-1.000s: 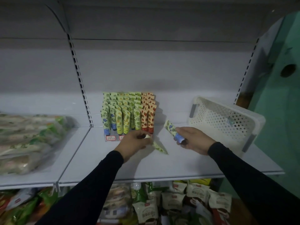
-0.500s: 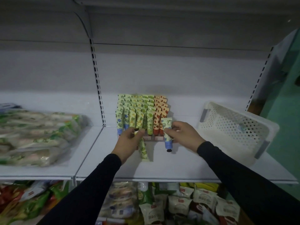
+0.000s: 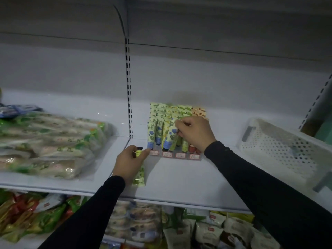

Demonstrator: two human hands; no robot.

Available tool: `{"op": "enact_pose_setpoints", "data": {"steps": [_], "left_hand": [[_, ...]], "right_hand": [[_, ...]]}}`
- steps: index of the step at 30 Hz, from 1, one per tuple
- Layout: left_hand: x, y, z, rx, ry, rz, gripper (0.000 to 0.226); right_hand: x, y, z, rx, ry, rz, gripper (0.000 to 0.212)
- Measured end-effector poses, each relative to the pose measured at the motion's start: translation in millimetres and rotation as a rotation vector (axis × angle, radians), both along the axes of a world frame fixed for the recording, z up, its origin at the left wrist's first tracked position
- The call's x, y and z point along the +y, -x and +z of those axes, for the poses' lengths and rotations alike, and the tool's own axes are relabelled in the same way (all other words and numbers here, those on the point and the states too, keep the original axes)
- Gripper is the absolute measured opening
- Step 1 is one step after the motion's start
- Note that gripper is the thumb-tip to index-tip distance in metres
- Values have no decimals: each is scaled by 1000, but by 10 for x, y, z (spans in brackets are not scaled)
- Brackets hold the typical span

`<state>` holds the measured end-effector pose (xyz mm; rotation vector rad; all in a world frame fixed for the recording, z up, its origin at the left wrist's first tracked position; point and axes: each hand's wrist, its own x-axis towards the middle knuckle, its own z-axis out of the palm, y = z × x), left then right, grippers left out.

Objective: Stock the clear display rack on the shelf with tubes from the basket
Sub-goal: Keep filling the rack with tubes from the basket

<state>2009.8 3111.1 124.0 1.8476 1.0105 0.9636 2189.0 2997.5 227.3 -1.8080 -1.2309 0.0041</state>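
Observation:
The clear display rack stands on the white shelf, packed with upright green, yellow and orange tubes. My right hand pinches the top of a blue-capped tube that leans cap down in the rack's front row. My left hand rests on the shelf just left of the rack's front and grips a green tube; its cap points up by my thumb and its tail sticks out toward me. The white perforated basket lies tilted at the right.
Clear bags of green-packed snacks fill the shelf section at the left, past the slotted upright. Packaged goods crowd the lower shelf. A green wall edge is at the far right.
My right hand has carried the blue-capped tube up from in front of the rack into the front row. My left hand stays by the rack's left front corner with the green tube.

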Motion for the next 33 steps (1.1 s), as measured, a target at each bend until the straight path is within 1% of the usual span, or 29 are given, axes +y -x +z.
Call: {"op": "enact_pose_setpoints", "data": {"steps": [2, 6, 8, 16, 22, 25, 29, 33], "left_hand": [[52, 31, -61, -13, 20, 16, 42], [112, 51, -108, -33, 40, 11, 45], [116, 49, -115, -20, 38, 4, 45], [114, 76, -125, -10, 46, -17, 46], [108, 77, -110, -17, 56, -20, 47], [113, 74, -116, -25, 65, -19, 50], [118, 68, -123, -22, 67, -16, 45], [114, 69, -122, -32, 76, -18, 50]], "right_hand": [[114, 21, 24, -36, -2, 5, 38], [292, 78, 59, -35, -47, -24, 23], [345, 127, 68, -73, -52, -43, 21], [487, 234, -62, -235, -20, -135, 30], [531, 274, -148, -375, 79, -176, 37], [543, 296, -187, -406, 131, -193, 38], [573, 277, -143, -411, 199, -190, 43], [604, 264, -68, -416, 225, -174, 49]]}}
